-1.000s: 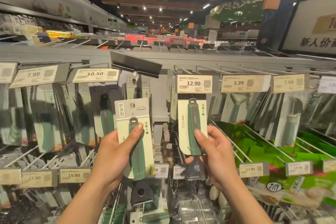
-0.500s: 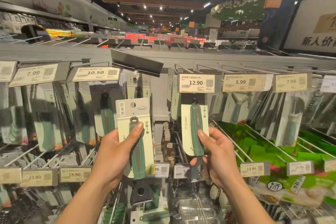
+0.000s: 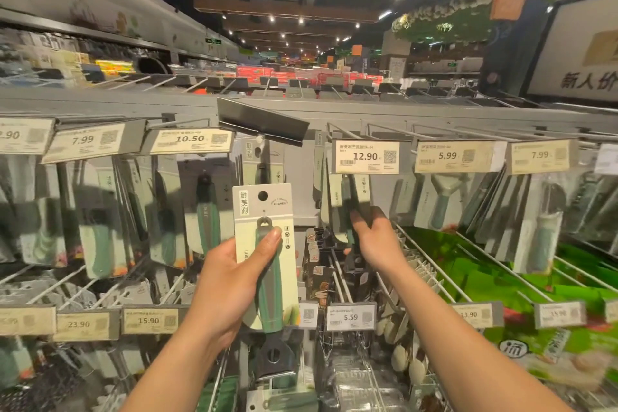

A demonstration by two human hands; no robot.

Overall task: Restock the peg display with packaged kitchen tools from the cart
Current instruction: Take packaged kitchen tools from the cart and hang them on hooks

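My left hand (image 3: 227, 281) grips a carded green-handled kitchen tool (image 3: 267, 244), held upright in front of the peg display, with my thumb on its handle. The card's hang hole sits below the tilted blank label holder (image 3: 262, 120). My right hand (image 3: 374, 237) reaches further in and holds a second green-handled packaged tool (image 3: 347, 207) turned edge-on under the 12.90 price tag (image 3: 366, 157), among the packs hanging on that peg.
Rows of pegs carry packaged tools with price tags 7.99 (image 3: 83, 140), 10.50 (image 3: 190, 139), 5.99 (image 3: 448, 155). Lower pegs (image 3: 421, 264) jut toward me with tags 15.90 (image 3: 148, 320) and 5.59 (image 3: 351, 317). Green packs (image 3: 485, 278) lie at right.
My right hand moved up and into the display, turning its package edge-on behind the 12.90 tag. My left hand raised its carded tool slightly.
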